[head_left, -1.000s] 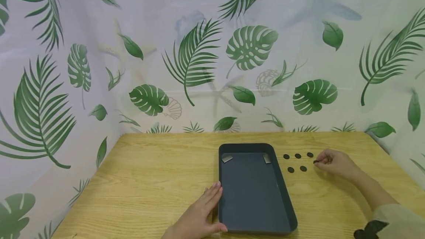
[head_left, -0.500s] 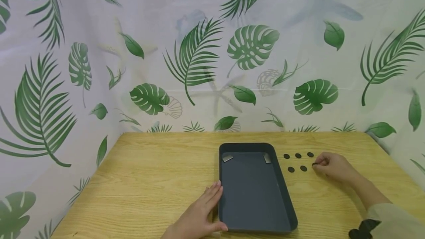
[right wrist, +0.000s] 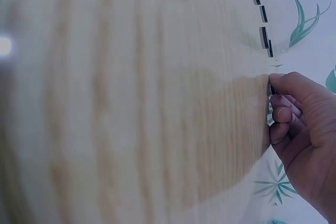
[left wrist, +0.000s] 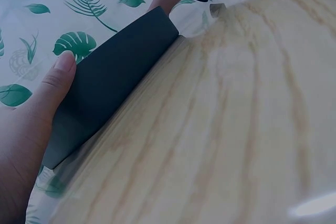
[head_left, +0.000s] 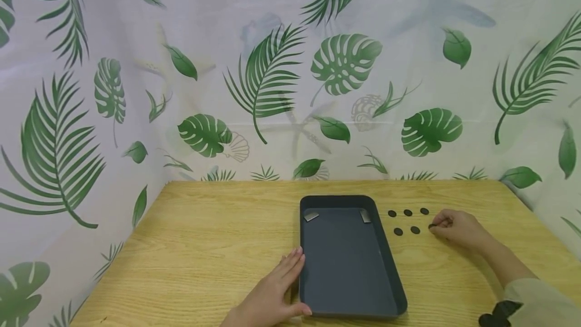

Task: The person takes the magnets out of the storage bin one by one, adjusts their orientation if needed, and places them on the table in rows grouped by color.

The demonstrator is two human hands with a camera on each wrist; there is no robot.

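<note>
A dark rectangular baking tray (head_left: 347, 271) stands on the wooden table. My left hand (head_left: 272, 289) rests against its left wall with fairly straight fingers; the left wrist view shows the thumb (left wrist: 62, 74) at the dark outer wall (left wrist: 118, 77). To the right of the tray, my right hand (head_left: 463, 229) pinches a small black disc (head_left: 431, 226) between thumb and fingertips, low at the tabletop. Several like discs lie beside it in two rows, a back row (head_left: 408, 212) and a front row (head_left: 415, 230). The right hand partly hides the pinched disc.
Two small silvery rectangular pieces lie inside the tray's far corners, one left (head_left: 311, 216) and one right (head_left: 365, 216). A leaf-patterned cloth (head_left: 272, 90) hangs behind the table (head_left: 204, 236) and along its sides.
My right hand has shifted slightly toward the near side, bringing the pinched disc about level with the front row. The left hand and the tray have stayed in place.
</note>
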